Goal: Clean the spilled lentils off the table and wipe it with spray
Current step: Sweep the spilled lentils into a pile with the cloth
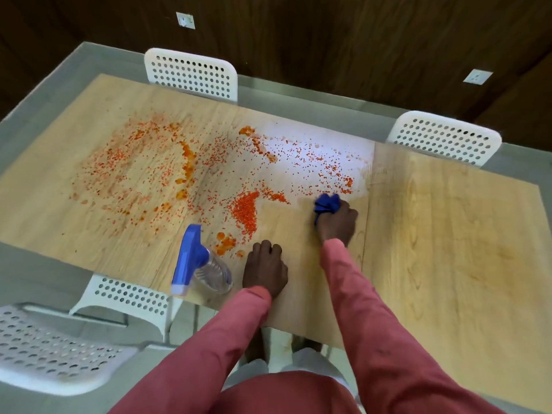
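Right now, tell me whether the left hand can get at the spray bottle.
Probably yes. The left hand rests on the table right beside the spray bottle, holds nothing, and nothing lies between them.

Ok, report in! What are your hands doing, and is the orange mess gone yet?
Right hand grips blue cloth. Left hand rests on table. Lentils uncleared. Spray bottle beside left hand.
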